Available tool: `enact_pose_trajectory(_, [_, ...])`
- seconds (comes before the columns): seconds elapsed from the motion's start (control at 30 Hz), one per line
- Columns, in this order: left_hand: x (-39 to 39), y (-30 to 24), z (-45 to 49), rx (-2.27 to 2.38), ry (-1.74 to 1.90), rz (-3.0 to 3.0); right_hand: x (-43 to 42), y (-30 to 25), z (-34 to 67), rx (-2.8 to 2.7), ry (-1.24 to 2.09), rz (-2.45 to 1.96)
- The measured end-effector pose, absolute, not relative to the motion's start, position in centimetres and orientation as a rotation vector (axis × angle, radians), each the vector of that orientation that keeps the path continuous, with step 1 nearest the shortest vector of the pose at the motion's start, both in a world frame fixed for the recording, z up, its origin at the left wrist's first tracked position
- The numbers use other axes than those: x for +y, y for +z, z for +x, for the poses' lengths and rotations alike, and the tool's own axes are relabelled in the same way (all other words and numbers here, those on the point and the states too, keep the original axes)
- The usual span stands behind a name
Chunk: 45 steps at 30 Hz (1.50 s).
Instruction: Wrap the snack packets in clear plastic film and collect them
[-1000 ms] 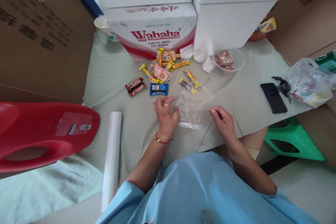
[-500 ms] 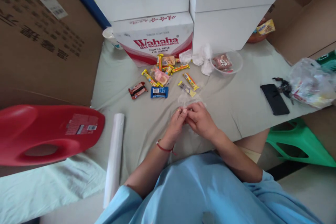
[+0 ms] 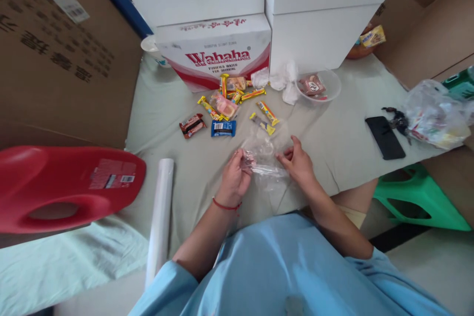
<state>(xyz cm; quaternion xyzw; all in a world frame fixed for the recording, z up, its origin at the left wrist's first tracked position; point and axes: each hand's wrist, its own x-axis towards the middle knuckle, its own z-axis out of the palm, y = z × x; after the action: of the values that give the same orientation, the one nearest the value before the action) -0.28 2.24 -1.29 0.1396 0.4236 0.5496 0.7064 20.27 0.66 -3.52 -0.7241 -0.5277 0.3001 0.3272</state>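
Clear plastic bag point(image 3: 264, 158) between the person's two hands, just above or on the pale cloth point(image 3: 329, 133). The film is colourless, see-through and crumpled, with bright glints along a gathered band across its middle. This band runs from 9 toward 3 o'clock, dipping slightly at its 3 o'clock end; the spread film reaches from there toward 12 and 6 o'clock. The bag's full long axis is hard to trace, as the film blends with the cloth. The left hand point(image 3: 235, 175), a red cord bracelet point(image 3: 226, 206) at its wrist, pinches the 9 o'clock edge between thumb and fingers. The right hand point(image 3: 298, 163) has its fingertips at the 3 o'clock edge, index finger raised; whether they grip the film cannot be told. From the bag, a purple-and-yellow wrapped snack point(image 3: 262, 123) lies nearby at 12 o'clock, a blue snack packet point(image 3: 223, 128) at 10, and a black phone point(image 3: 385, 138) at 3.
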Motion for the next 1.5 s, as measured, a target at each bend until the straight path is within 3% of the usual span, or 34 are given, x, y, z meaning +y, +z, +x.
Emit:
enact_pose_trajectory(0.43, [2.3, -1.1, -12.0, 1.570, 1.114, 0.762, 1.9, -2.3, 24.1, -1.261, 0.933, -1.611])
enact_pose_trajectory(0.63, [0.6, 4.0, -9.6, 1.882, 1.282, 1.514, 1.2, -1.4, 23.6, -1.305, 0.922, -1.616])
enact_pose_trajectory(0.8, [0.4, 3.3, -5.6, 1.398, 0.873, 2.054, 0.4, -1.0, 23.7, -1.335, 0.839, -1.614])
enact_pose_trajectory(0.97, [1.8, -2.2, -6.0, 1.657, 0.513, 2.077, -0.6, -1.8, 25.8, -1.326, 0.705, -1.696])
enact_pose_trajectory(1.1, [1.0, -3.3, -6.6, 1.657, 0.420, 2.112, -0.8, -1.8, 27.4, -1.379, 0.609, -1.780])
enact_pose_trajectory(1.33, [0.5, -3.1, -6.3, 1.605, 0.550, 2.047, 7.9, 1.0, 22.4, -1.600, 0.714, -1.651])
enact_pose_trajectory(1.5, [0.6, -3.6, -6.6, 1.572, 0.606, 2.032, 17.9, -0.4, 13.9, -1.729, 0.674, -1.619])
